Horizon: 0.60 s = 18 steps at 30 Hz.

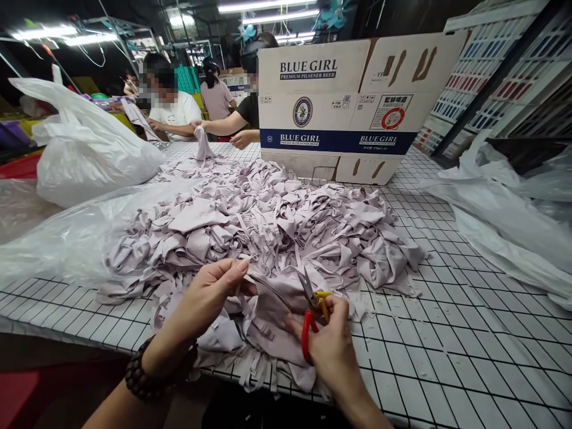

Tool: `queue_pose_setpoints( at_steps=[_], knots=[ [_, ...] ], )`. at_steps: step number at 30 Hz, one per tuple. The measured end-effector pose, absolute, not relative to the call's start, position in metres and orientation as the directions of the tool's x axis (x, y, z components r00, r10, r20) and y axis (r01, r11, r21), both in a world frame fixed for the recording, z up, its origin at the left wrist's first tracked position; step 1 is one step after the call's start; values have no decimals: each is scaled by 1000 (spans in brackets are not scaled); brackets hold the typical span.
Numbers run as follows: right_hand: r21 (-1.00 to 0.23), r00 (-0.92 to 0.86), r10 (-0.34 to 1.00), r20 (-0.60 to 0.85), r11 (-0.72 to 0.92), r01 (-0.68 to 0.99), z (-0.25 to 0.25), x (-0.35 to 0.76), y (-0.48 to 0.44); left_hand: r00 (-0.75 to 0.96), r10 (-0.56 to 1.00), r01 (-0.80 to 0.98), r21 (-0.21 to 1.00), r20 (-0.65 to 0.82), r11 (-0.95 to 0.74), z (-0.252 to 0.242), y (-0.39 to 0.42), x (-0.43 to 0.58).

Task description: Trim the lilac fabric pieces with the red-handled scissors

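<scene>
My left hand [210, 292], with a dark beaded bracelet [145, 369] at the wrist, pinches the edge of a pale lilac garment piece [270, 313] between thumb and fingers. In my right hand [333, 345] is a pair of scissors [306, 336] with one red and one yellow handle. Its blades are parted and point up and away from me, over the cloth. Fingers of that same hand also touch the right part of the garment piece. Straps and folds of the piece hang toward the table's near edge. Beyond both hands spreads a big heap of similar lilac pieces [268, 220].
A white and blue beer carton [339, 107] stands behind the heap. Clear plastic [75, 232] and a full white bag [98, 143] are at left, more plastic bags [500, 208] at right. Thread scraps dot the grid-patterned table [447, 357]. Several people work across it.
</scene>
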State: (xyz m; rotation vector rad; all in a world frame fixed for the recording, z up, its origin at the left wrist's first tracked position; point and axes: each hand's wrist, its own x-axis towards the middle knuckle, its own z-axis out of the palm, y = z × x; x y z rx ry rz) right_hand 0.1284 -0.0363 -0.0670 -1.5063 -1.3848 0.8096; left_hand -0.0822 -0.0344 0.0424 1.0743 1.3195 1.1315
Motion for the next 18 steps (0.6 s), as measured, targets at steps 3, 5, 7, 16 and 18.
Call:
queue_pose_setpoints(
  at_steps=[3, 5, 7, 16, 18],
  knots=[
    [-896, 247, 941, 233, 109, 430, -78, 116, -32, -62, 987, -128, 982, -147, 138, 49, -41, -81],
    [-897, 264, 932, 248, 119, 425, -79, 112, -26, -48, 980, -238, 955, -193, 177, 55, -46, -80],
    [-897, 251, 929, 271, 148, 417, -77, 108, -21, -33, 966, -326, 916, -257, 232, 59, -52, -79],
    [-955, 222, 958, 183, 120, 271, -57, 139, 15, -159, 900, -516, 812, -405, 274, 55, -53, -94],
    [-974, 77, 992, 97, 79, 212, -39, 159, 25, -192, 888, -510, 815, -419, 274, 50, -48, -100]
  ],
)
